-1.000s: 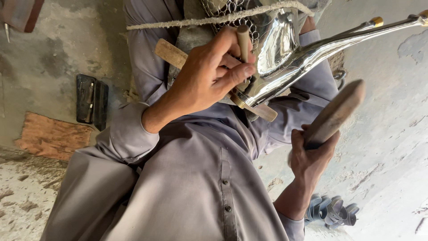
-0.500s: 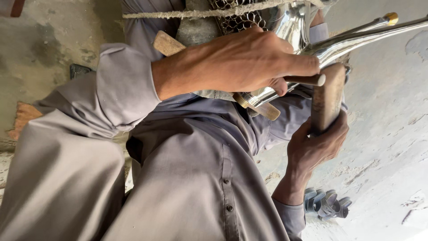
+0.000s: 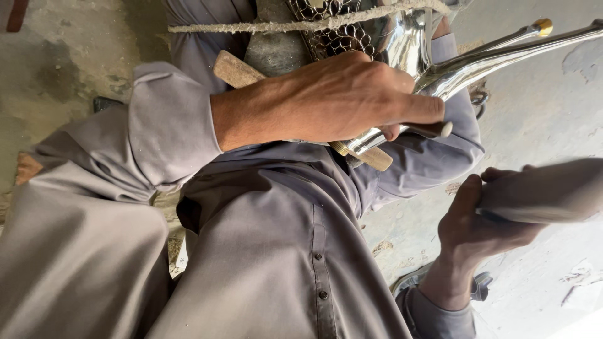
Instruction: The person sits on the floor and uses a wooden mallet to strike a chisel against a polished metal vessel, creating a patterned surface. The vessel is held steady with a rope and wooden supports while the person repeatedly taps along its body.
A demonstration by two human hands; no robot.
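I am pressing my left hand (image 3: pixel 339 100) down over a shiny, curved silver metal piece with a long tapering spout (image 3: pixel 477 59), fingers wrapped close around its body so it is staying put against the flat wooden block (image 3: pixel 235 69) wedged under it. The block is lying across my lap, on the grey cloth of my tunic (image 3: pixel 276 238), which is giving the metal a firm bed. My index finger is stretching out along a thin rod below the spout.

My right hand (image 3: pixel 483 229) is closing tight on the handle end of a blurred, brownish, rounded wooden mallet (image 3: pixel 546 191), well apart from the metal piece and lower to the side. The blur is hiding the head's exact shape.

A frayed pale rope (image 3: pixel 282 26) is running across above my left hand, just beside a dark wire mesh (image 3: pixel 339 34), so room upward is tight. Toward the right, over the bare grey concrete floor (image 3: pixel 553 113), there is open space between the mallet and the spout, whose brass-tipped end (image 3: pixel 542 26) is reaching near the frame's edge.
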